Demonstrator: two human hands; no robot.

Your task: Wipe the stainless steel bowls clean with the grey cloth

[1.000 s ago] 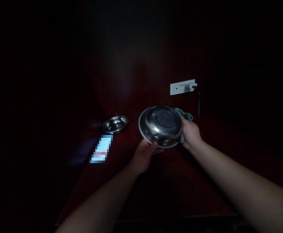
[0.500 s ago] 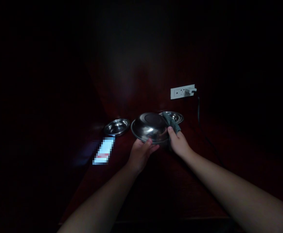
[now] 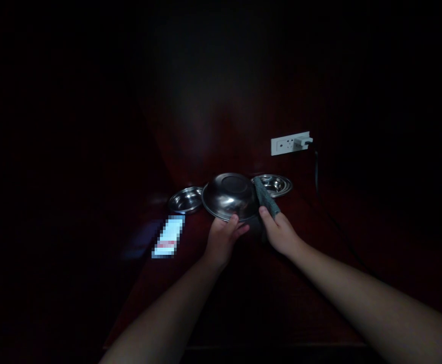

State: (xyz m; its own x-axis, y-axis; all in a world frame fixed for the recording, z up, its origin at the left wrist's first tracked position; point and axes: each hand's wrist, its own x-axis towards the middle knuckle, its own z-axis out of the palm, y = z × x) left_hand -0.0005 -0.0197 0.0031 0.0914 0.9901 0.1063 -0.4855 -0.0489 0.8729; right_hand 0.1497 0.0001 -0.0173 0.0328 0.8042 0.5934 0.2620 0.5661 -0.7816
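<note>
A shiny metal bowl (image 3: 230, 197) is tilted with its outer base facing up toward me. My left hand (image 3: 224, 237) grips its near rim, thumb on the outer side and the other fingers beneath. At the bowl's right side, my right hand (image 3: 279, 230) is closed on a grey-green cloth (image 3: 267, 197), thumb on top of it. The cloth lies against or just beside the bowl's right edge; the dim light hides which. The inside of the bowl is out of sight.
On the dark red table (image 3: 274, 313), a metal dish (image 3: 186, 200) sits left of the bowl and more metal dishware (image 3: 281, 186) behind the cloth. A lit, blurred phone (image 3: 168, 236) lies at left. A wall socket (image 3: 290, 144) holds a plug with a dark cable (image 3: 316, 174).
The bowl has shifted slightly left relative to the right hand. The cloth has drawn back a little toward its right edge. The whole view has moved slightly.
</note>
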